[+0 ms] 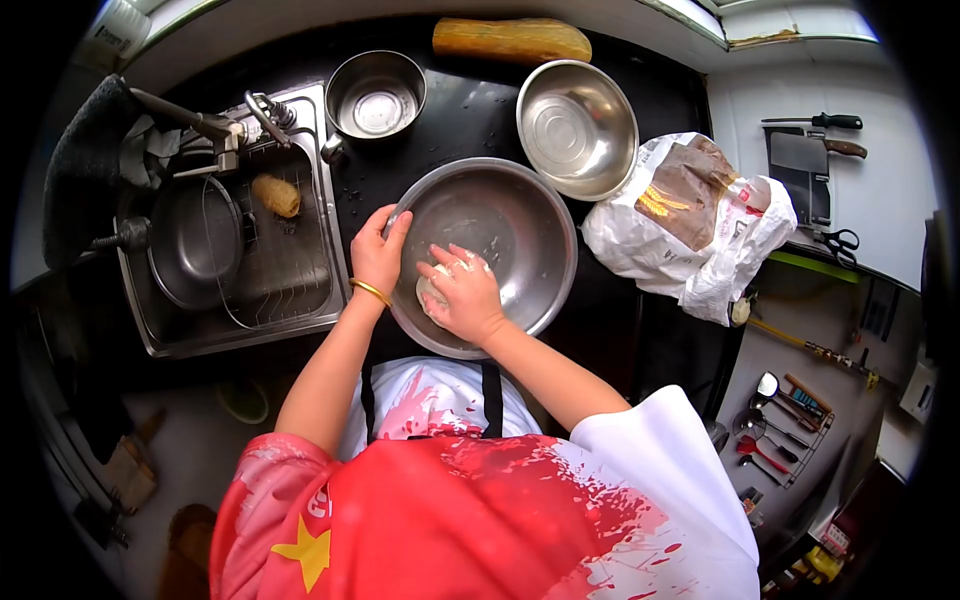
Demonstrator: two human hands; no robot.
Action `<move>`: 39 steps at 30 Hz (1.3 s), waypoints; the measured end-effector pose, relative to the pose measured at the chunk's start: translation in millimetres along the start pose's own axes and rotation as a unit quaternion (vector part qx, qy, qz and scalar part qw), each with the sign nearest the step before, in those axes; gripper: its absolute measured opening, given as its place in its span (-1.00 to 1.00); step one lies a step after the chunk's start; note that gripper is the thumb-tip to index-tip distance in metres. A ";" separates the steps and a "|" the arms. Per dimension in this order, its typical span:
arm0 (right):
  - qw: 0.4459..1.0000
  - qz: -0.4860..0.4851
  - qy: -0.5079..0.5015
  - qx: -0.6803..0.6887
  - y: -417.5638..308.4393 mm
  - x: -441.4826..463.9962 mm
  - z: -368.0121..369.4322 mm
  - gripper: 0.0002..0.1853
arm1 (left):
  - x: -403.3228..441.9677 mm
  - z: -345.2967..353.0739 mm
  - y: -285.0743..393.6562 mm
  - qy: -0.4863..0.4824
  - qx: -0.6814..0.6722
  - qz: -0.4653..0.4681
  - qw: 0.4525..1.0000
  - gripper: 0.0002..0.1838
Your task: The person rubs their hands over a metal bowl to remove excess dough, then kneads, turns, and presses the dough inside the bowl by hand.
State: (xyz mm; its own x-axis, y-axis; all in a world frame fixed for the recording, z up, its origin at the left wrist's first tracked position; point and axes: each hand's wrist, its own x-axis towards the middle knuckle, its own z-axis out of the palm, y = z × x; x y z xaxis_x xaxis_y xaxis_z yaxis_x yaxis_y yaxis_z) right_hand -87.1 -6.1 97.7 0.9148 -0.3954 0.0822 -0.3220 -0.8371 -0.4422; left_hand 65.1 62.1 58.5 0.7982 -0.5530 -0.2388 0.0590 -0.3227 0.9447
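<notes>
A wide stainless steel mixing bowl stands on the dark counter in front of me. My left hand, with a gold bangle at the wrist, grips its left rim, thumb to the inside and fingers outside. Inside the bowl, my right hand is curled over a pale lump of dough against the lower left wall. White dough or flour clings to those fingers. Most of the lump is hidden under the palm, and small pale smears mark the bowl's inner surface.
A handled metal pot and a smaller steel bowl stand behind. At right is a white flour bag; a yellow log-like object lies at the back. The sink at left holds a pan. Knives hang right.
</notes>
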 end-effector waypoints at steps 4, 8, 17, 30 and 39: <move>0.998 0.067 0.009 0.019 14.3 6.6 30.0 -0.78 | 1.5 -0.7 8.1 -0.022 0.017 -0.001 1.000 -0.67; 0.993 0.105 -0.019 -0.054 25.7 34.6 45.6 -0.78 | 9.6 -1.0 16.5 -0.050 0.026 -0.008 0.998 -0.70; 0.980 0.177 -0.088 0.011 36.7 91.9 46.4 -0.70 | 30.8 -6.0 12.8 -0.056 0.030 0.034 0.997 -0.70; 0.649 0.324 0.047 0.687 35.4 38.6 -55.7 -0.35 | 19.9 -28.2 48.7 0.105 0.216 0.268 0.933 -0.54; 0.412 0.219 0.073 0.882 15.8 43.8 -61.8 -0.28 | -69.8 29.3 41.9 -0.325 -0.310 -0.226 0.864 -0.38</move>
State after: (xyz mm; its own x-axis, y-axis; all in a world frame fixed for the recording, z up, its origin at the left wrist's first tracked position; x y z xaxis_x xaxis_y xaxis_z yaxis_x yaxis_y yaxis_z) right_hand -67.2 -60.0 149.6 0.7978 -0.4882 -0.3539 0.3467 0.8515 -0.3933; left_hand -5.7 64.7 108.1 0.1165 -0.8579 -0.5004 0.7475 -0.2560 0.6129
